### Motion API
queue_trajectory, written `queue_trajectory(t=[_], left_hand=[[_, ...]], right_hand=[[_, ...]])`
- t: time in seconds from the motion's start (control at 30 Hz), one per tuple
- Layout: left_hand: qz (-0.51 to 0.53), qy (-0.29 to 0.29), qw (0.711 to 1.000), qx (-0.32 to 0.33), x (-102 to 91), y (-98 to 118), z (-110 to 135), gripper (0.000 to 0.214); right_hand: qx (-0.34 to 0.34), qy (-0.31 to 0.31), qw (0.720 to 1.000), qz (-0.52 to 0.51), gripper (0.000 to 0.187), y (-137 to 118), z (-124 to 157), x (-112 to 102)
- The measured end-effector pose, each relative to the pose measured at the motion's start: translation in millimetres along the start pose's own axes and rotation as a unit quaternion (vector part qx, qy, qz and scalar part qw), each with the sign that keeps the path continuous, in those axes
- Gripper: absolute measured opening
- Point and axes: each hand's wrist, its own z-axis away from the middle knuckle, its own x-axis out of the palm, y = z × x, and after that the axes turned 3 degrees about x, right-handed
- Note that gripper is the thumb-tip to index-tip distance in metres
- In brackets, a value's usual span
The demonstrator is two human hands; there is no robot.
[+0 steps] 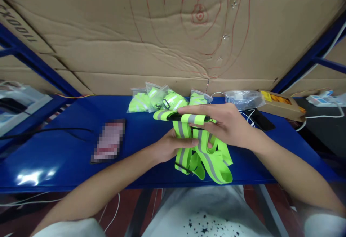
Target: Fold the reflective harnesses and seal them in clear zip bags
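Observation:
In the head view I hold a bundle of neon yellow-green reflective straps (211, 161) with grey stripes and black trim, just over the front of the blue table. My left hand (173, 145) is closed round the middle of the bundle, its thumb lying across the front. Above it, my right hand (229, 123) grips a folded upper stretch of the strap between its fingers. Loops and loose ends hang down below my hands, and a black buckle piece shows low on the left. Some fingertips are hidden behind the straps.
Clear plastic bags (155, 100) of similar straps lie at the table's back. A phone with a blurred screen (108, 141) lies left. Rear right are a clear bag (244, 100), a cardboard box (281, 105), a dark phone (261, 120) and white cables. Cardboard (108, 57) walls the back.

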Motion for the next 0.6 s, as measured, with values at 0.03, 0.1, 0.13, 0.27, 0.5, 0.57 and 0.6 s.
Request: queue_trajectory(t=[0.03, 0.1, 0.13, 0.27, 0.5, 0.57, 0.6], left_hand=[[-0.005, -0.006, 1.0, 0.001, -0.5, 0.7, -0.6, 0.023], [-0.001, -0.013, 1.0, 0.011, -2.2, 3.6, -0.7, 0.026], [0.01, -0.026, 1.0, 0.011, -3.4, 6.0, 0.1, 0.03], [0.06, -0.091, 0.994, -0.021, -8.2, 16.8, 8.1, 0.073], [0.014, 0.091, 0.994, -0.066, -9.6, 18.3, 9.8, 0.06], [0.005, 0.118, 0.99, -0.073, -8.7, 15.4, 5.9, 0.059], [-0.002, 0.122, 0.99, -0.074, -8.0, 13.6, 4.0, 0.056]], right_hand=[[-0.028, -0.01, 0.999, 0.032, 0.05, 2.0, 1.0, -2.6], [-0.074, -0.013, 0.992, 0.098, 0.055, 5.6, 4.0, -8.2], [-0.092, -0.009, 0.987, 0.129, 0.054, 6.8, 5.6, -10.9], [-0.142, 0.005, 0.96, 0.241, 0.052, 4.9, 10.1, -17.7], [-0.106, -0.059, 0.98, 0.16, 0.061, 6.2, 16.9, -2.7], [-0.047, -0.055, 0.997, 0.019, 0.067, 15.5, 21.6, 3.8], [-0.02, -0.034, 0.997, -0.06, 0.07, 21.2, 24.0, 7.6]])
